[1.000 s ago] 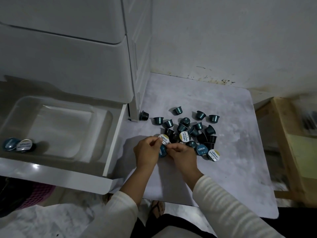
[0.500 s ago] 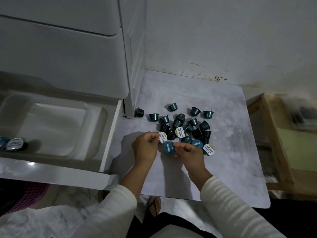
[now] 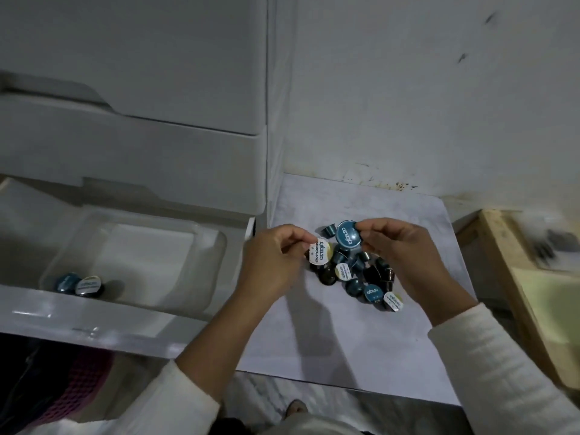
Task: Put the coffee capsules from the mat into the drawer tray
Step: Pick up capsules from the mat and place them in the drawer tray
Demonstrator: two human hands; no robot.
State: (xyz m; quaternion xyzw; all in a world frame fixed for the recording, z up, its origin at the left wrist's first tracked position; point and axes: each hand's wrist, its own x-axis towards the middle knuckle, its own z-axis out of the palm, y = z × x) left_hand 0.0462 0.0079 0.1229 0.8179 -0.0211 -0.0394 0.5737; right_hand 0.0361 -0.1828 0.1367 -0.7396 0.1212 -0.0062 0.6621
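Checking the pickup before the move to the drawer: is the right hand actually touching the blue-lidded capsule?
Touching. In the head view the right hand pinches the rim of the blue-lidded capsule with its fingertips, lifted above the pile.

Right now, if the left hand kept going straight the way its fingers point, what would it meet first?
Likely the right hand and its blue-lidded capsule: the left hand, pinching a white-lidded capsule, points right across the pile. Depth is unclear, so it might pass just beside.
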